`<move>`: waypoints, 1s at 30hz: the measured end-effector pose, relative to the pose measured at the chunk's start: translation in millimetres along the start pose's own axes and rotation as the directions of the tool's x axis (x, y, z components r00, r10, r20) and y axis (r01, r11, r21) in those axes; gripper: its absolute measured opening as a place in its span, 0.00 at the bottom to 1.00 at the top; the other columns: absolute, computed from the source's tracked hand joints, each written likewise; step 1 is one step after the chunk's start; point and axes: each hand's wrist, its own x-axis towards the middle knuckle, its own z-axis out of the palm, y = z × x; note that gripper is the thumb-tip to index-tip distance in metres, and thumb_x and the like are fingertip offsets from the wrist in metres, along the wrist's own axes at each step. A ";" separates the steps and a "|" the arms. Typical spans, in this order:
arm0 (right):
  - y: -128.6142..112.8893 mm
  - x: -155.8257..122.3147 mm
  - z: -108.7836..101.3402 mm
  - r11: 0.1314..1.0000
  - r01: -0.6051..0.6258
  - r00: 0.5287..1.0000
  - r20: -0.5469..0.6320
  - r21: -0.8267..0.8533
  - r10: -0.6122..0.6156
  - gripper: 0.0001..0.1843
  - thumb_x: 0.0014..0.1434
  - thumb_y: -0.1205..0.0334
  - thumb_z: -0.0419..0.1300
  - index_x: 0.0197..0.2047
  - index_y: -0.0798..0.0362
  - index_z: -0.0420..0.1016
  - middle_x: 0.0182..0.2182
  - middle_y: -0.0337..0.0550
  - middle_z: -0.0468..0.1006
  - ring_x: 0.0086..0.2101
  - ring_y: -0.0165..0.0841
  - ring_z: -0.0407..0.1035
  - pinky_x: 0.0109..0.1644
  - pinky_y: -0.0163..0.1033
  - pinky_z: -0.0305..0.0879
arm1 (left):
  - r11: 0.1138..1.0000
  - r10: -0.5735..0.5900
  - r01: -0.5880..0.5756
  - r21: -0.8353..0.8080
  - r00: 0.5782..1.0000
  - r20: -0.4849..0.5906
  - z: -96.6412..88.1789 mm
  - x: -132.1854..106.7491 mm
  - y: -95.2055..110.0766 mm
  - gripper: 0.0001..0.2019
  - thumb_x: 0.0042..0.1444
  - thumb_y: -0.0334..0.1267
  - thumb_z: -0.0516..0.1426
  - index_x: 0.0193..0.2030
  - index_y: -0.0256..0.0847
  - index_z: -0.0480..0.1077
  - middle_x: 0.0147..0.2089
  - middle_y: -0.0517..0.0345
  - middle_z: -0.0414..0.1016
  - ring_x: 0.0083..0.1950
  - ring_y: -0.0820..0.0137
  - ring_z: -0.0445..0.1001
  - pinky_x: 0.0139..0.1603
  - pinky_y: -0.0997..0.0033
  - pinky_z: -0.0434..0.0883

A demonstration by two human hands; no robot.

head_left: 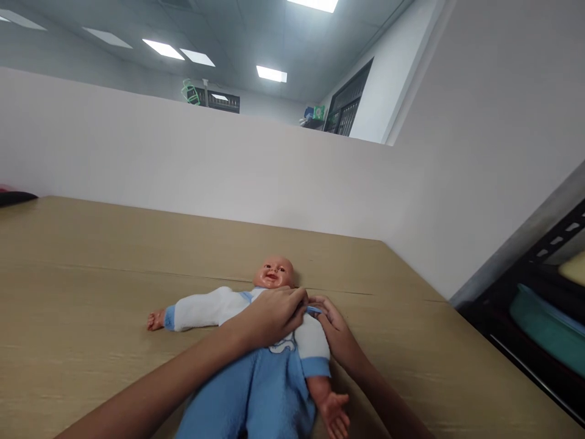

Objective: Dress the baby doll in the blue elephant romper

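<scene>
Broadly, I see a wooden table filling the lower frame, with a white partition wall behind it. Low in the centre lies a baby doll on its back in a blue and white suit. My left hand is closed, pinching the suit's collar under the doll's chin. My right hand pinches that same collar from the other side.

Single head-worn cam looked fwd and down from the person's own position, close over a wooden table, pitched shallow enough to catch the partition wall and ceiling lights beyond. Forearms entered from bottom edge; a shelf unit sat at right. No 2nd view.
</scene>
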 end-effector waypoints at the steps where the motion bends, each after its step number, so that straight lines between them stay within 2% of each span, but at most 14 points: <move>1: -0.7 -0.1 0.0 0.999 -0.032 0.999 -0.008 0.027 0.032 0.18 0.59 0.51 0.60 0.49 0.50 0.74 0.45 0.45 0.81 0.47 0.41 0.74 0.52 0.43 0.67 | 1.000 -0.013 0.013 -0.020 1.000 -0.013 0.2 -0.3 1.6 0.05 0.74 0.35 0.49 0.45 0.42 0.64 0.40 0.55 0.76 0.41 0.60 0.76 0.36 0.62 0.64; 4: 0.9 -0.6 0.4 0.994 -0.106 0.993 -0.044 0.034 0.108 0.14 0.55 0.50 0.60 0.39 0.50 0.78 0.37 0.43 0.82 0.40 0.41 0.74 0.45 0.42 0.68 | 0.996 -0.032 0.029 -0.090 0.999 -0.029 3.1 -1.0 3.1 0.04 0.73 0.35 0.48 0.45 0.43 0.63 0.41 0.54 0.76 0.41 0.60 0.76 0.36 0.62 0.62; 6: 3.8 -1.0 0.8 0.994 -0.105 0.992 -0.076 0.006 0.105 0.12 0.54 0.51 0.60 0.34 0.50 0.78 0.33 0.41 0.80 0.38 0.41 0.72 0.42 0.41 0.67 | 0.988 -0.035 0.028 -0.152 0.999 -0.041 6.5 -1.1 1.2 0.04 0.73 0.34 0.48 0.46 0.43 0.62 0.42 0.55 0.75 0.41 0.61 0.75 0.37 0.63 0.63; 9: 5.5 -1.0 1.3 0.997 -0.073 0.992 -0.107 -0.011 0.072 0.12 0.53 0.52 0.61 0.36 0.49 0.79 0.36 0.41 0.80 0.41 0.41 0.70 0.44 0.40 0.65 | 0.980 -0.042 0.027 -0.199 0.997 -0.072 12.3 -0.8 -2.9 0.03 0.73 0.34 0.48 0.45 0.43 0.61 0.41 0.55 0.75 0.40 0.62 0.75 0.37 0.63 0.63; 11: 3.3 -0.5 1.6 0.997 -0.072 0.993 -0.088 0.009 0.073 0.12 0.54 0.52 0.62 0.37 0.50 0.79 0.35 0.40 0.79 0.38 0.39 0.69 0.42 0.39 0.64 | 0.981 -0.050 0.033 -0.191 0.995 -0.084 15.3 -0.8 -4.6 0.03 0.72 0.34 0.48 0.44 0.44 0.60 0.40 0.56 0.74 0.39 0.62 0.74 0.36 0.63 0.62; 17: -4.0 2.9 2.4 0.967 -0.165 0.986 0.007 0.193 0.167 0.13 0.52 0.52 0.65 0.38 0.50 0.73 0.31 0.35 0.77 0.31 0.34 0.69 0.36 0.35 0.62 | 0.988 -0.052 0.037 -0.149 0.994 -0.099 17.1 0.0 -3.4 0.02 0.70 0.33 0.51 0.44 0.43 0.62 0.42 0.54 0.75 0.42 0.60 0.74 0.39 0.63 0.64; 21: 0.5 5.2 1.3 0.939 -0.240 0.969 0.119 0.246 0.217 0.14 0.52 0.53 0.66 0.39 0.50 0.75 0.33 0.37 0.79 0.34 0.36 0.72 0.39 0.37 0.66 | 0.993 -0.044 0.030 -0.112 0.992 -0.119 16.9 2.9 -3.6 0.02 0.70 0.33 0.53 0.43 0.42 0.63 0.44 0.52 0.76 0.45 0.59 0.74 0.43 0.62 0.66; 26: 2.8 9.0 -3.8 0.961 -0.190 0.982 0.055 0.199 0.183 0.15 0.54 0.50 0.69 0.40 0.50 0.77 0.33 0.36 0.80 0.33 0.33 0.72 0.38 0.36 0.65 | 0.997 -0.059 0.053 -0.061 0.993 -0.102 15.1 5.5 -10.0 0.02 0.69 0.33 0.53 0.44 0.42 0.65 0.44 0.51 0.76 0.46 0.58 0.74 0.44 0.61 0.68; 28: 1.2 7.8 -6.5 0.975 -0.156 0.988 0.029 0.158 0.153 0.17 0.54 0.50 0.69 0.43 0.50 0.79 0.38 0.39 0.82 0.39 0.36 0.74 0.44 0.39 0.68 | 0.997 -0.069 0.065 -0.040 0.992 -0.104 14.1 6.0 -15.2 0.04 0.68 0.30 0.53 0.46 0.42 0.66 0.46 0.52 0.76 0.48 0.58 0.74 0.45 0.61 0.69; 30: -0.1 3.4 -9.1 0.989 -0.113 0.994 0.024 0.101 0.111 0.21 0.55 0.52 0.70 0.50 0.50 0.77 0.48 0.44 0.82 0.50 0.40 0.74 0.54 0.42 0.68 | 0.997 -0.082 0.081 -0.014 0.991 -0.106 13.2 6.7 -22.2 0.05 0.69 0.30 0.52 0.47 0.42 0.67 0.46 0.52 0.76 0.49 0.58 0.74 0.47 0.62 0.69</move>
